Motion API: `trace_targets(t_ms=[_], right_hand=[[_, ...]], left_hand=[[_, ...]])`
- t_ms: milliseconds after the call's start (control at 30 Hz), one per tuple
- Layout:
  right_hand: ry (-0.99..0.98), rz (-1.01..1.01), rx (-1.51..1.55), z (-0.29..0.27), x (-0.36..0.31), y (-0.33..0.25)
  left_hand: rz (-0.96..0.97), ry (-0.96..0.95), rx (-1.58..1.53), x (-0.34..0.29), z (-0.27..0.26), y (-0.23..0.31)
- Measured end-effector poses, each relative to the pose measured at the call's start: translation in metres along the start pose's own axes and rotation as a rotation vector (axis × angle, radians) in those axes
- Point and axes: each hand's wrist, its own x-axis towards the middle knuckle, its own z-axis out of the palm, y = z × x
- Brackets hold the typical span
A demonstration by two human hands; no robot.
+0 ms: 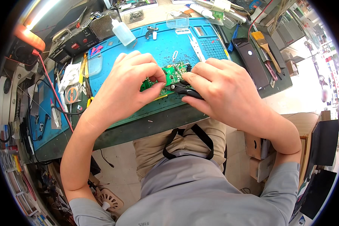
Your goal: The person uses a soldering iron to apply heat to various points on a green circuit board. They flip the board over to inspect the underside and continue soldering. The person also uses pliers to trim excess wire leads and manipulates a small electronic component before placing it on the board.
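Note:
On the blue work mat lies a green circuit board (172, 73) crowded with small parts. My left hand (133, 77) is over the board's left part. Its thumb and forefinger are pinched together above the board; whatever is between them is hidden. My right hand (222, 84) is closed around small black-handled pliers (182, 89). Their metal jaws point left, low over the board and close to my left fingertips. I cannot tell if the jaws grip anything. A small white loop-shaped piece (175, 55) lies just beyond the board.
Across the blue mat (116, 52) stand a squeeze bottle (123, 33) and a clear plastic box (177, 20). White tweezers (196, 47) lie beyond my right hand. Farther right are a dark phone (252, 60) and a brush (265, 45). Red-and-black cables (51, 84) run along the left.

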Motion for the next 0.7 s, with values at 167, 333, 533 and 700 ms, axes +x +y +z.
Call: trace_targets(t_ms=[167,333,533,700], right_hand=[[0.024,-0.013,-0.001,0.001,0.0,0.0],[0.002,-0.005,0.002,0.003,0.0,0.0],[0.102,-0.04,-0.023,0.008,-0.001,0.001],[0.069,0.004,-0.036,-0.006,0.0,0.002]], left_hand=[[0.003,0.001,-0.006,0.001,0.0,0.0],[0.003,0.005,-0.009,0.0,0.001,-0.001],[-0.004,0.018,-0.011,0.0,-0.002,0.001],[-0.057,0.072,-0.082,-0.005,-0.01,0.001]])
